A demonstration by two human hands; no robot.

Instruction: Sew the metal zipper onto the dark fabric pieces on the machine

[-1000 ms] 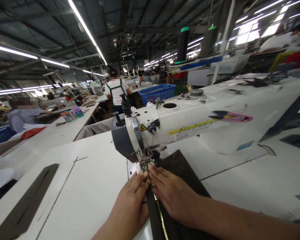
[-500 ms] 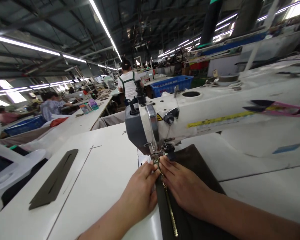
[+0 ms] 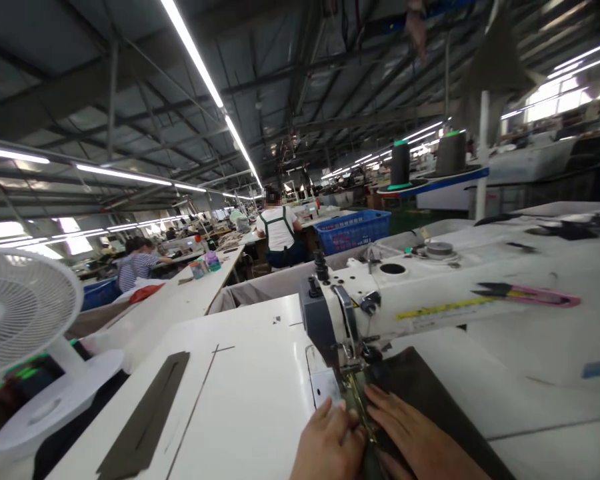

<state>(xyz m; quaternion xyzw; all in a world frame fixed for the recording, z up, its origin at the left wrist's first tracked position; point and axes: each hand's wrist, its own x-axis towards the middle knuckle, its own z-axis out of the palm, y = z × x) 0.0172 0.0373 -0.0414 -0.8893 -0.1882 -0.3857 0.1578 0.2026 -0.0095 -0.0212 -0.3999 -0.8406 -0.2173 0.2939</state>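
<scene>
A dark olive fabric piece (image 3: 425,377) lies on the white table under the needle area of a white sewing machine (image 3: 360,300). Along its left edge a gold-toothed zipper (image 3: 363,408) runs toward the presser foot. My left hand (image 3: 330,443), fingers curled, grips the fabric edge just left of the zipper. My right hand (image 3: 417,430) rests on the fabric right of the zipper with its fingers stretched out flat. Both hands are just in front of the presser foot, and the bottom of the frame cuts them off.
Flat olive pieces (image 3: 147,413) lie on the table at left, beside a white fan (image 3: 25,313). Pink-handled thread snips (image 3: 540,295) rest on the machine arm. Thread cones (image 3: 400,167) stand behind at right. Beyond are a blue basket (image 3: 353,233) and a person in white (image 3: 280,230).
The view has tilted up and turned left, so machine and hands appear lower and further right. My right-hand fingers now lie slightly farther from the presser foot; the left still grips the edge.
</scene>
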